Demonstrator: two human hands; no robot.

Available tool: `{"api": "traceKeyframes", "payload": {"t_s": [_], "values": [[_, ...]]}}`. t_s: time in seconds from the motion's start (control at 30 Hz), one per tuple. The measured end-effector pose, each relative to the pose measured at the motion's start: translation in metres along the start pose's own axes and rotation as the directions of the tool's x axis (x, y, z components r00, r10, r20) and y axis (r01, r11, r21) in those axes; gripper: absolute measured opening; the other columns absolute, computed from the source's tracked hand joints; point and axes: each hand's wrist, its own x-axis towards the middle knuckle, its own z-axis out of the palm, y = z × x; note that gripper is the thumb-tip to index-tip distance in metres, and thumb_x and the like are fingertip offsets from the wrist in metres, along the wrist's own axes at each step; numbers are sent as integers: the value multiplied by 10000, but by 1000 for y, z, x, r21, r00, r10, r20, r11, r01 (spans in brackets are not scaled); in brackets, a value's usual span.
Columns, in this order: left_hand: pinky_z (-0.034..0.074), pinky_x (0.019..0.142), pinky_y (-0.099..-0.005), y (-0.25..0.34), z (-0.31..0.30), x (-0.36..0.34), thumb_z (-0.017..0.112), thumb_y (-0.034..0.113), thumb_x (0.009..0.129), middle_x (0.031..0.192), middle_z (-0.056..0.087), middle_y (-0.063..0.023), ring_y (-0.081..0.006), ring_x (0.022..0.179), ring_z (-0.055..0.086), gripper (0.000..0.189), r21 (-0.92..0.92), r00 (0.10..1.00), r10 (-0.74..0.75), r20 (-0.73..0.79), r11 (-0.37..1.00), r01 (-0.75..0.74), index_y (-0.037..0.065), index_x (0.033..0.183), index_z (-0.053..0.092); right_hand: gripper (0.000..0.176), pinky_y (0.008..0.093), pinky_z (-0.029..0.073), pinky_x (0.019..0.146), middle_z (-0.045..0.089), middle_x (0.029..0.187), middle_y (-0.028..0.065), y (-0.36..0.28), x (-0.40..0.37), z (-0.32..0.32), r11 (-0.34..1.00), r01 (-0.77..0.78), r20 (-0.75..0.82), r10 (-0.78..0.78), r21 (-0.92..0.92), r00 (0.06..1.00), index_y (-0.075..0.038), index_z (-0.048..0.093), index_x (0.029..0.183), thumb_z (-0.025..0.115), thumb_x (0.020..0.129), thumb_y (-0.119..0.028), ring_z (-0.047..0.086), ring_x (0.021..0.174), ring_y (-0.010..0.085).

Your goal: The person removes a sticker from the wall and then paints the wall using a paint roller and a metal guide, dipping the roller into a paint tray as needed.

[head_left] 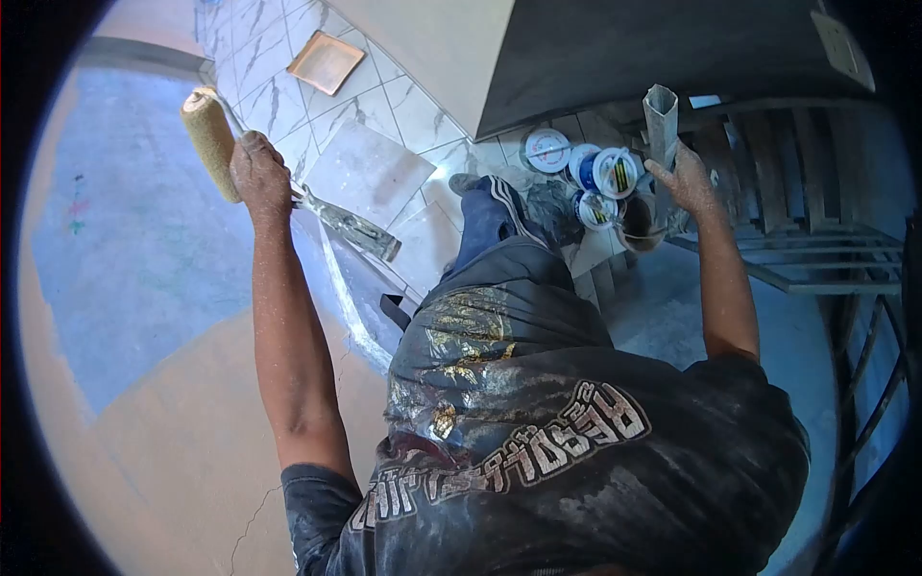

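Observation:
My left hand (259, 173) is closed round a paint roller (209, 144) with a fuzzy, yellowish-brown sleeve. The roller's worn, paint-smeared handle (357, 230) sticks out beyond the hand, toward my legs. Behind the roller is a wall with a large blue painted patch (125, 211) beside a beige area. On the other side, my right hand (688, 178) grips a square grey metal post (661, 120) near its top. Part of the fingers there is hidden behind the post. Dust or paint specks cover both arms.
Several paint buckets (547, 151) stand by the post, alongside an open brownish container (638, 223). A shallow tray (327, 63) lies on the marble-patterned tiles (264, 72). Stair slats (764, 163) and metal rails (816, 286) are at the right. A dark wall (615, 58) rises ahead.

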Motion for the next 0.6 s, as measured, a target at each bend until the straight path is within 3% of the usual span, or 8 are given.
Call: {"api": "traceKeyframes", "payload": {"t_s": [0.27, 0.37, 0.4, 0.43, 0.47, 0.5, 0.57, 0.6], "values": [[371, 520, -359, -30, -10, -6, 402, 389, 996, 580, 452, -68, -198, 545, 441, 471, 226, 997, 34, -72, 974, -16, 23, 710, 483, 546, 404, 418, 957, 583, 1202, 232, -1, 118, -4, 985, 170, -43, -168, 29, 985, 18, 527, 1236, 691, 805, -273, 545, 1134, 376], [403, 718, -472, -60, -16, -5, 373, 236, 991, 843, 580, -218, -387, 774, 523, 330, 503, 988, 157, -5, 854, -133, -1, 885, 576, 463, 376, 441, 926, 607, 1189, 180, 20, 154, 20, 966, 255, -25, -254, 51, 967, -22, 574, 1196, 693, 806, -241, 566, 1116, 340], [391, 785, -493, -66, -12, -10, 366, 202, 981, 944, 584, -239, -402, 896, 535, 306, 576, 937, 348, -13, 769, -278, -9, 990, 587, 447, 368, 447, 916, 607, 1203, 154, 34, 169, 30, 975, 180, 49, -188, 132, 981, -31, 573, 1200, 685, 816, -232, 573, 1118, 314], [396, 816, -493, -50, -10, -11, 362, 185, 978, 996, 596, -240, -403, 931, 542, 309, 567, 992, 120, -37, 820, -78, -18, 1018, 592, 486, 376, 431, 945, 588, 1244, 152, 61, 190, 48, 989, 142, -22, -141, 32, 990, -62, 562, 1242, 673, 827, -288, 555, 1151, 307], [409, 805, -500, -57, -9, -11, 373, 186, 975, 971, 604, -256, -421, 918, 555, 302, 542, 956, 282, -77, 817, -197, -25, 980, 589, 558, 394, 384, 998, 532, 1305, 169, 67, 201, 48, 994, 110, 71, -110, 3, 991, -59, 513, 1295, 624, 850, -376, 492, 1212, 329], [422, 780, -513, -21, -11, -12, 389, 222, 974, 913, 605, -278, -452, 882, 559, 321, 423, 992, 70, -106, 906, -18, -34, 933, 579, 636, 411, 336, 1052, 476, 1365, 186, 72, 211, 47, 996, 83, 163, -77, -31, 984, -56, 464, 1348, 575, 872, -464, 428, 1274, 352], [423, 705, -531, -21, -12, -13, 402, 289, 975, 816, 597, -288, -486, 797, 557, 352, 438, 988, 64, -137, 899, 2, -11, 901, 573, 780, 447, 330, 1055, 431, 1388, 229, 101, 246, 60, 958, -95, 194, 151, -272, 969, 10, 436, 1347, 530, 853, -587, 375, 1302, 391], [421, 674, -537, -19, -13, -14, 406, 305, 975, 772, 591, -284, -497, 751, 555, 357, 423, 988, 49, -147, 906, 18, -2, 896, 572, 770, 440, 329, 1056, 415, 1404, 225, 113, 251, 68, 973, 19, 64, -5, -228, 998, 3, 433, 1352, 516, 865, -588, 383, 1299, 389]]}}
